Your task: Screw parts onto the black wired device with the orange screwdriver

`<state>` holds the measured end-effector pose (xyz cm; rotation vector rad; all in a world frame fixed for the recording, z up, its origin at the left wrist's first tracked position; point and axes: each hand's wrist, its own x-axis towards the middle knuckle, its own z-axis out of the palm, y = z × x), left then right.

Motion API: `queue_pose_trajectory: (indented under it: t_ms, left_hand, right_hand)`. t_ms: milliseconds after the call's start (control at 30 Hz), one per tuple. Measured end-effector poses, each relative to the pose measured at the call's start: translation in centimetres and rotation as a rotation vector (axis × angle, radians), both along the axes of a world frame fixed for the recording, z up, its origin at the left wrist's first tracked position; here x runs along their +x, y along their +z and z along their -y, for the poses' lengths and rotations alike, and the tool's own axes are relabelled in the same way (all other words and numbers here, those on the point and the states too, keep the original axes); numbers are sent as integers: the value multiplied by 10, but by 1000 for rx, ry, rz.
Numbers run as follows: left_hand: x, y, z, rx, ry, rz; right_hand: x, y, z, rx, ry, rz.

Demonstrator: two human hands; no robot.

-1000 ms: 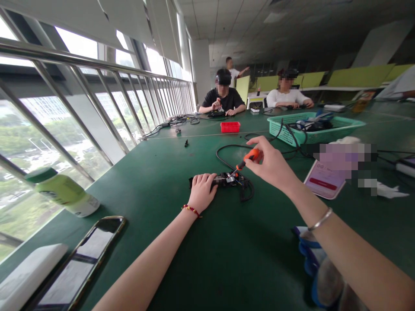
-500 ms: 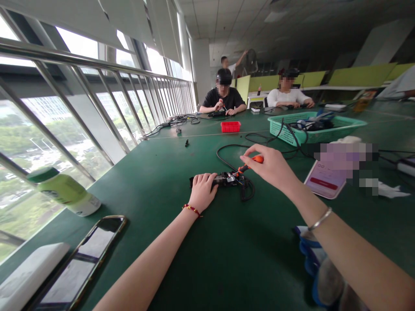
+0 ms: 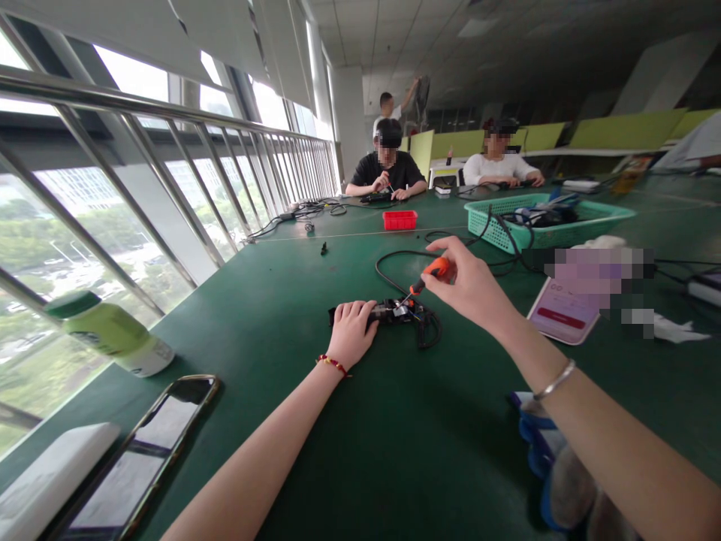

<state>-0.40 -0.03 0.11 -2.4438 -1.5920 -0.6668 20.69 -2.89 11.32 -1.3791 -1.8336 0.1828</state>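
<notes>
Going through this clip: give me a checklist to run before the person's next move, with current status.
1. Device steadied: ok, the left hand lies over one end of the black device.
2. Screwdriver held: ok, the right hand has the orange-and-black screwdriver by its handle.
3. Tip seated in a screw: cannot tell, too small.
4. Cable off the left hand: ok, the black cable loops on the device's far side.
5. Loose parts contained: not ok, a small black piece lies outside the red box.
</notes>
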Motion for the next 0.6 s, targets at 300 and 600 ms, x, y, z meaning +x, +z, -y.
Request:
queue_pose_trajectory:
  t_ms: [300,600]
  left_hand:
    - [0,1,1,0,1,-5]
    - [0,0,0,6,-5,-4]
  right_hand:
    - [0,-1,0,-21,6,27]
    - [-1,-1,2,-37,-10,46]
